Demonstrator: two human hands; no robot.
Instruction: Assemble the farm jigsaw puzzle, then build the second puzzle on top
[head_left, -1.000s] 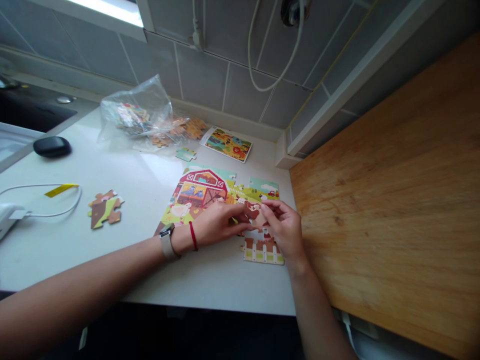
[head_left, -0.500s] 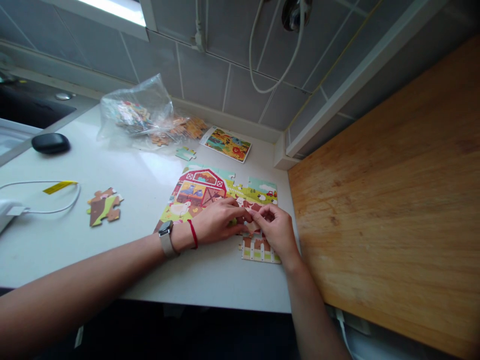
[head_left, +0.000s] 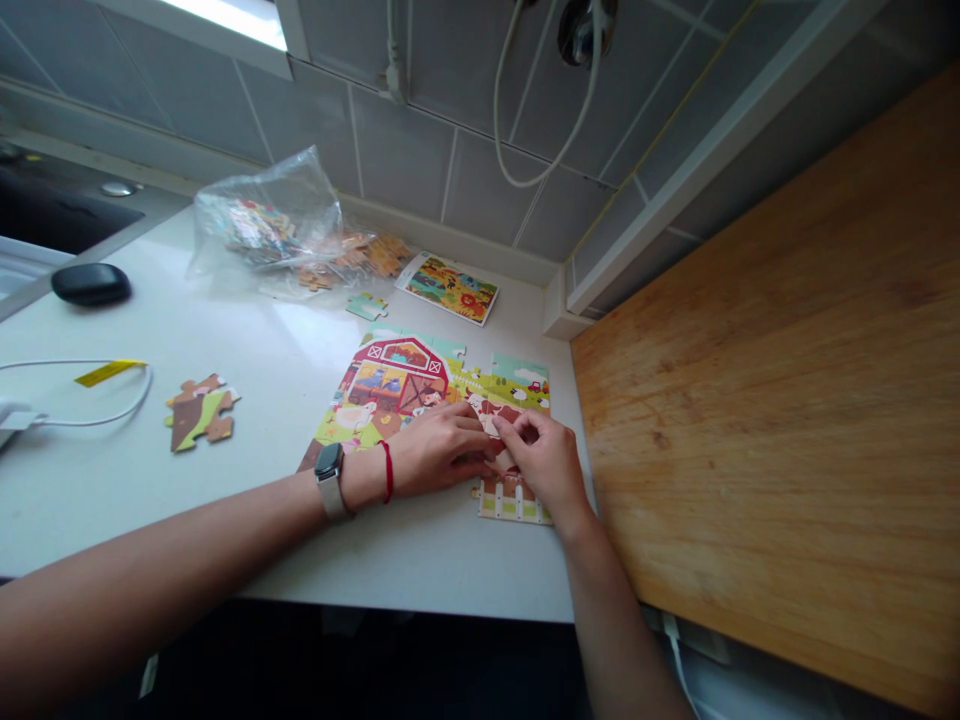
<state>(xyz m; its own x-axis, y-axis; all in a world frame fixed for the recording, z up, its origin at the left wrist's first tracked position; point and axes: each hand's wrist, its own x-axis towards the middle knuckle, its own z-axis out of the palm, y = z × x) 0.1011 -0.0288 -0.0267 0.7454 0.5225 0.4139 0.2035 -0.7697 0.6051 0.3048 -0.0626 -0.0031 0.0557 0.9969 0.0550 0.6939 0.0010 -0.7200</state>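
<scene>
A partly assembled farm jigsaw puzzle lies on the white counter, showing a red barn, a hen and a cow. My left hand rests over its middle, palm down, fingers stretched to the right and slightly apart, tips touching the cow section. My right hand is closed, thumb and forefinger pinched at a cow puzzle piece, which the fingers partly cover. Just below, a fence section lies against that piece, its right end partly under my right hand.
Joined loose pieces lie at left near a white cable and black mouse. Behind are a plastic bag of pieces, a picture card and a single piece. A wooden panel bounds the right.
My left fingers have spread a little and lowered onto the puzzle. My right fingertips have shifted slightly, and the gap above the fence section looks narrower. The view has drifted slightly.
</scene>
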